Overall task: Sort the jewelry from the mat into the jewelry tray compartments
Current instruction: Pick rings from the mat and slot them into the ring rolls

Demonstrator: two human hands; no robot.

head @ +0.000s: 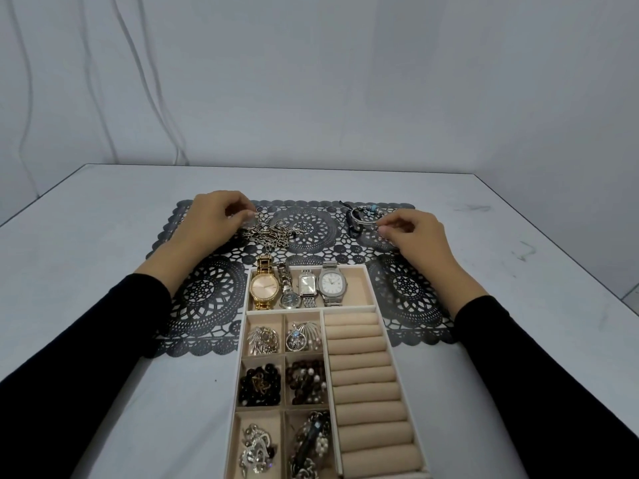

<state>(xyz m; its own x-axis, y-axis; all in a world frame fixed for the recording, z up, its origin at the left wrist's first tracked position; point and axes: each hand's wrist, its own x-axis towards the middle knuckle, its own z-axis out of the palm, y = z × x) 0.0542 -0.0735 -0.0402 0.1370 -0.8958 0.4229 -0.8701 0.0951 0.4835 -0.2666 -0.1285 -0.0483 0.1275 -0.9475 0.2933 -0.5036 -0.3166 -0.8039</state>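
Observation:
A black lace mat (304, 223) lies on the grey table. On its far left sits a pile of silver chains (273, 233); my left hand (211, 219) has curled fingers pinching the pile's upper edge. On the far right lie bracelets (363, 214), one with turquoise beads. My right hand (413, 233) pinches a small silver piece by the bracelets. The beige jewelry tray (375, 309) stands in front, with several watches (297, 288) in its top compartment, brooches, beads and chains in the small left compartments, and bare ring rolls (363, 375) on the right.
The grey table (103, 271) extends to both sides of the mat, its far edge meeting a grey draped backdrop (311, 81). The tray's near end runs out of view at the bottom.

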